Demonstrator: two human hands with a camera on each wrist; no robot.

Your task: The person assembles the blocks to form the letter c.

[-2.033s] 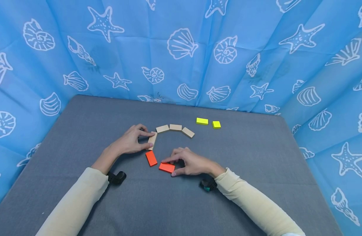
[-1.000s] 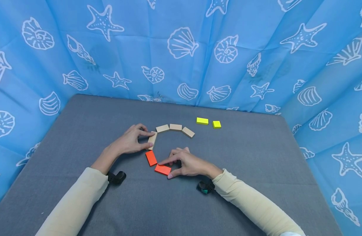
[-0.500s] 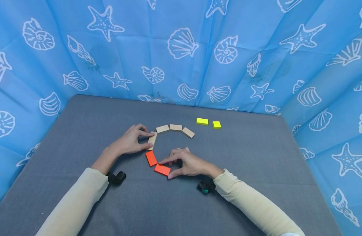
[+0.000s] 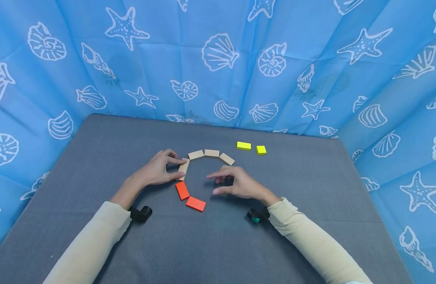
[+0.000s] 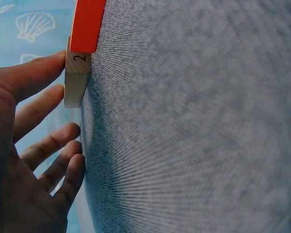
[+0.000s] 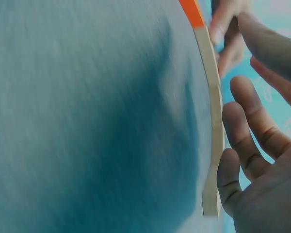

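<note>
On the grey table [image 4: 97,157] my left hand [image 4: 176,169] pinches the leftmost wooden block [image 4: 183,169] between index finger and thumb; the left wrist view shows this block [image 5: 77,77], marked 2, against my thumb. Three more wooden blocks [image 4: 212,153] carry the arc on to the right. Two orange blocks [image 4: 182,190] [image 4: 195,204] continue it downward, end to end. My right hand [image 4: 221,184] hovers just right of them, fingers relaxed, holding nothing. In the right wrist view the wooden arc [image 6: 213,111] runs past my open right hand [image 6: 262,145].
Two yellow blocks [image 4: 244,146] [image 4: 261,150] lie apart at the back right of the arc. Blue cloth printed with shells and starfish [image 4: 218,59] walls the table on three sides. Bare grey surface lies in front and to the right.
My right hand slid the lower orange block left to meet the other one, then let go and lifted away to the upper right. The left hand has kept its hold.
</note>
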